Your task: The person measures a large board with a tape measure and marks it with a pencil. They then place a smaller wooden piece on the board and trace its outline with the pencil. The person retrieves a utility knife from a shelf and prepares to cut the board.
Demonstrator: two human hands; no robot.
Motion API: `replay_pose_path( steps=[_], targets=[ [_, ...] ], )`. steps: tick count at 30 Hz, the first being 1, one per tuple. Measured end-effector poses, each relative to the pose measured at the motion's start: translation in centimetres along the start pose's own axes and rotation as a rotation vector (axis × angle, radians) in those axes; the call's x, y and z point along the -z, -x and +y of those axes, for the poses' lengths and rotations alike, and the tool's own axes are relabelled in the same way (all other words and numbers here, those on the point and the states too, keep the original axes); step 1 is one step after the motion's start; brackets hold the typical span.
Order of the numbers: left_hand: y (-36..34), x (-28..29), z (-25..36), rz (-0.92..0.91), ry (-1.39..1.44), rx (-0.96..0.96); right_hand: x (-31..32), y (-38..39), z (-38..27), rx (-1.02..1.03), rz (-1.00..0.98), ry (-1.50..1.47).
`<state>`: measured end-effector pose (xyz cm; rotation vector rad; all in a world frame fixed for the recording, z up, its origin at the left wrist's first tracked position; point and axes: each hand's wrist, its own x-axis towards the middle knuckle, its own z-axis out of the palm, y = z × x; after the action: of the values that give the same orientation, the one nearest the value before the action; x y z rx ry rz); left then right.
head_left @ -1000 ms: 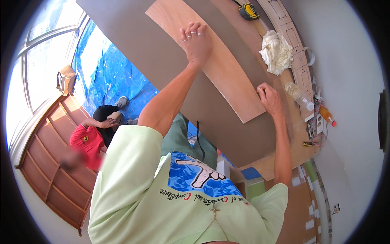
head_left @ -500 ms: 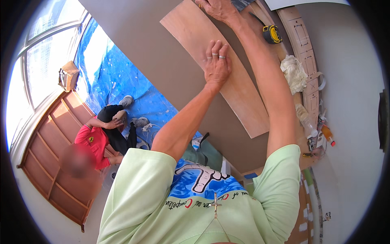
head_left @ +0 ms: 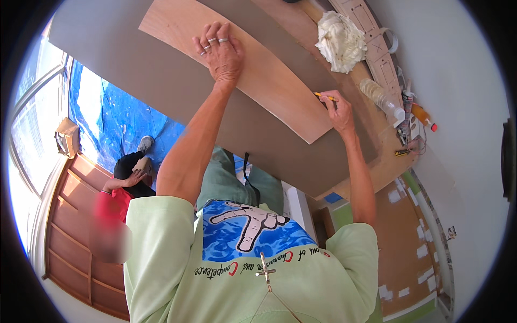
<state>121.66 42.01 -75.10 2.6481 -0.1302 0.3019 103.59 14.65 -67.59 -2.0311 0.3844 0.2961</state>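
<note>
A long, slightly curved light plywood strip (head_left: 277,97) lies on a large grey-brown board (head_left: 129,64). My left hand (head_left: 219,56) rests on the strip's far half, fingers bent and apart, with silver rings, holding nothing. My right hand (head_left: 338,113) grips a yellow pencil (head_left: 320,95) at the strip's right edge near its close end; the pencil's tip is beside that edge, too small to tell if touching.
A crumpled white cloth (head_left: 340,42), plastic bottle (head_left: 382,99), orange bottle (head_left: 423,116) and curved cut-out piece (head_left: 379,54) sit along the right. A co-worker (head_left: 116,207) in red is at lower left, near blue sheeting (head_left: 102,97) and a window (head_left: 37,113).
My right hand was up at the board's far edge half a second ago; it has come down beside the strip's near end. My left hand stays on the strip. The whole view has shifted.
</note>
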Motion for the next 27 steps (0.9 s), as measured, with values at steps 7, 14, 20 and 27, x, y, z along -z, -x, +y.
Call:
replay_pose_path(
  steps=[7, 14, 20, 27],
  targets=[
    [0.9, -0.6, 0.3, 0.027, -0.051, -0.037, 6.2, 16.0, 8.7, -0.222, 0.270, 0.136],
    [1.5, 2.4, 2.2, -0.352, -0.002, -0.343, 4.5, 36.1, 18.1, -0.733, 0.790, -0.087],
    [3.5, 6.2, 7.7, -0.912, -0.338, -0.998, 0.7, 43.3, 24.4, -0.834, 0.983, 0.100],
    [4.9, 5.7, 11.1, -1.047, -0.522, -1.083, -3.5, 46.1, 24.0, -1.108, 0.992, 0.000]
  ],
)
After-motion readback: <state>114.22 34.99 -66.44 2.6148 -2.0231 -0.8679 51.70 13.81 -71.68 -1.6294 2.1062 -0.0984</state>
